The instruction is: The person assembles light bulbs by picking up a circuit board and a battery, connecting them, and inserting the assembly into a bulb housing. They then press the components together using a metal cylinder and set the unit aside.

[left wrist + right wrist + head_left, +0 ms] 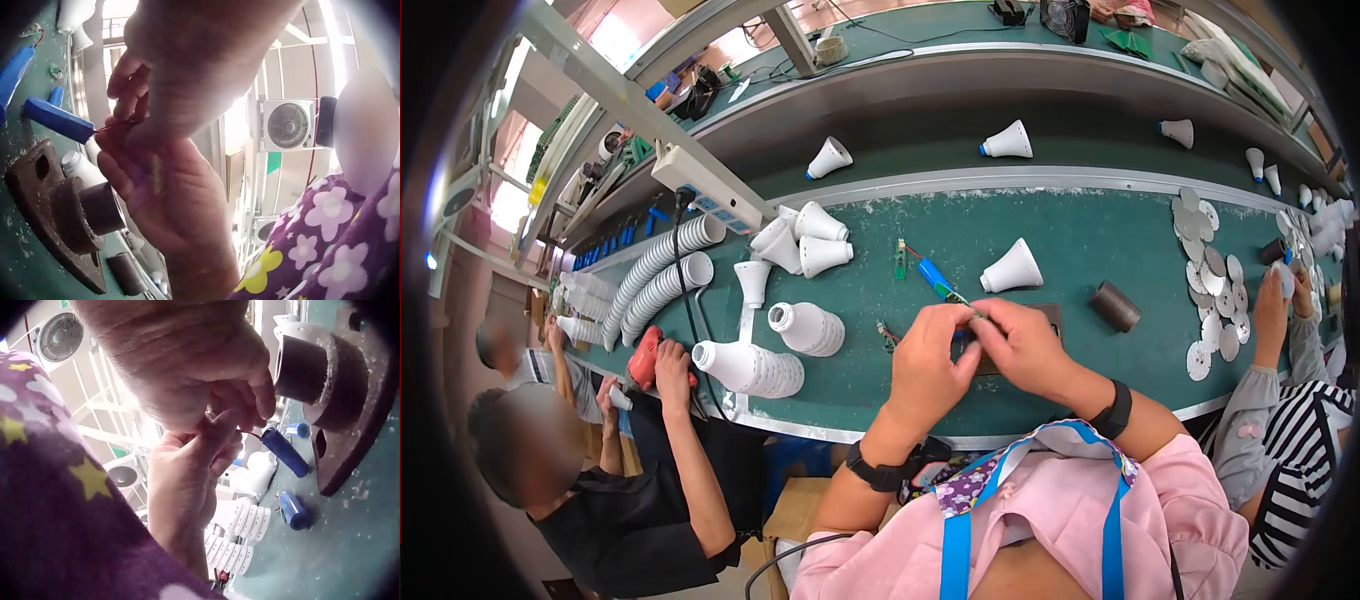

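Note:
My left hand (pixel 930 362) and right hand (pixel 1028 348) meet at the fingertips above a brown metal fixture (pixel 44 206). Both pinch thin wires that run from a blue wrapped cylinder (pixel 933 275); exactly what lies between the fingertips is hidden. A red wire leads from the blue cylinder (pixel 285 452) to the fingers in the right wrist view. In the left wrist view, my left hand (pixel 181 75) is above and my right hand (pixel 178 194) below. A small green circuit board (pixel 901 259) lies beyond, wired to the cylinder.
White cones (pixel 1012 266) stand and lie on the green table, with stacked cones (pixel 752 370) at left. A dark metal tube (pixel 1115 306) and several silver discs (pixel 1215 285) lie to the right. One person (pixel 600 500) works at left, another (pixel 1280 430) at right.

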The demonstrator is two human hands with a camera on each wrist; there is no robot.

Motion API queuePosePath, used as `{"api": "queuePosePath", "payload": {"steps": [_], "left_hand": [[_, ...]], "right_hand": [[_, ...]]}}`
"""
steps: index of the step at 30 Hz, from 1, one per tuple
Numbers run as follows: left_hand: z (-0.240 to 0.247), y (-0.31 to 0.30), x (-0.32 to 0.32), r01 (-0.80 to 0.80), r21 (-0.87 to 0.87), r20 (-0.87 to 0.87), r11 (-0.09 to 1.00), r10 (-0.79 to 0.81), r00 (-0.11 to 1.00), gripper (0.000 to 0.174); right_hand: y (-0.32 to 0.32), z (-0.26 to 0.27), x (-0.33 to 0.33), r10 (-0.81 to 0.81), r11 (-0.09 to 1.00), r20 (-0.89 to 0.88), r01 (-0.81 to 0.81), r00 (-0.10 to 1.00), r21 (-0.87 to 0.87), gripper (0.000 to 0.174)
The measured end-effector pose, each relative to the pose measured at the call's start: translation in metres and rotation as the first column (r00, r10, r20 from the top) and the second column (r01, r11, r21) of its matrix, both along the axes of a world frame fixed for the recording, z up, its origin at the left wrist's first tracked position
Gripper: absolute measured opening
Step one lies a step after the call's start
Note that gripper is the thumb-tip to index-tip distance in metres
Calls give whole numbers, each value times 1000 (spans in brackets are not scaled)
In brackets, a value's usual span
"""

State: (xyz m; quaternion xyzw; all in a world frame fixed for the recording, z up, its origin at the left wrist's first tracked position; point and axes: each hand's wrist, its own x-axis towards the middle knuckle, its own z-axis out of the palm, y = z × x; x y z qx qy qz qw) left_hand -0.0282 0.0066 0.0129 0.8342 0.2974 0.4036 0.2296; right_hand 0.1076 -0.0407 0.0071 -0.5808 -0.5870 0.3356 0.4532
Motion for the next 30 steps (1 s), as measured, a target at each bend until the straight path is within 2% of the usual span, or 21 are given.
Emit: {"api": "queuePosePath", "payload": {"steps": [1, 2, 3, 4, 5, 6, 7, 8, 9, 11, 12, 14, 17, 21, 23, 24, 25, 27, 28, 29, 30], "left_hand": [[9, 0, -1, 1, 2, 1, 1000, -1, 1000, 31], [18, 0, -4, 66, -101, 69, 993, -60, 996, 32], [23, 3, -9, 135, -195, 141, 971, -109, 984, 34], [13, 17, -20, 61, -170, 93, 983, -46, 995, 36], [3, 37, -25, -118, -49, 20, 992, 119, 993, 35], [-6, 58, -27, -285, 85, -30, 955, 288, 957, 34], [-13, 76, -26, -398, 304, -184, 866, 463, 867, 32], [-21, 92, -26, -442, 524, -282, 728, 638, 717, 30], [-36, 106, -28, -446, 525, -278, 725, 641, 715, 30], [-53, 127, -30, -372, 689, -397, 622, 753, 525, 27], [-54, 131, -31, -371, 691, -393, 620, 753, 527, 27], [-54, 135, -32, -313, 600, -658, 736, 677, 330, 24], [-47, 135, -33, -292, 543, -729, 787, 615, 301, 21], [-47, 129, -39, -278, 606, -701, 745, 666, 255, 19], [-55, 131, -46, -265, 666, -620, 698, 715, 324, 18], [-54, 136, -46, -318, 541, -736, 778, 621, 268, 18], [-55, 135, -45, -314, 542, -736, 779, 621, 270, 18], [-30, 125, -35, -396, 451, -681, 800, 595, 427, 24], [-21, 120, -28, -386, 451, -682, 805, 589, 434, 24], [-12, 112, -22, -453, 222, -452, 864, 503, 737, 26], [-4, 105, -16, -412, -17, -112, 911, 408, 906, 29]], "right_hand": [[1, 0, 3, -18, 998, -121, 11, 992, -65, 20], [-3, 12, 5, -61, 989, -144, 41, 988, -140, 19], [-2, 11, 6, -57, 990, -144, 37, 988, -137, 19], [-2, 9, 9, -48, 999, -349, 40, 936, -29, 20], [-3, 8, 11, -16, 995, -537, 65, 843, 73, 22], [-4, 8, 13, 14, 990, -620, 78, 784, 121, 23], [-7, 9, 17, 17, 989, -621, 76, 784, 123, 23], [-12, 10, 22, 50, 996, -708, 19, 705, 90, 23], [-16, 10, 27, 77, 997, -784, -44, 616, 63, 23], [-24, 11, 35, 62, 998, -754, -48, 654, 41, 23], [-29, 12, 38, 26, 998, -733, -62, 680, -23, 23], [-36, 10, 43, -30, 991, -711, -72, 703, -112, 23], [-42, 6, 49, -87, 978, -688, -68, 720, -195, 22], [-40, -1, 50, -109, 967, -684, -83, 721, -242, 22], [-41, -2, 49, -122, 962, -667, -77, 735, -261, 22], [-41, -2, 49, -118, 964, -667, -77, 735, -256, 22], [-42, -2, 49, -101, 965, -649, -85, 754, -249, 22], [-44, 0, 51, -94, 968, -629, -76, 772, -238, 22], [-44, 2, 51, -98, 964, -617, -79, 781, -253, 23], [-45, 3, 51, -102, 959, -606, -85, 789, -272, 23], [-45, 5, 50, -112, 959, -606, -74, 788, -273, 23]]}}
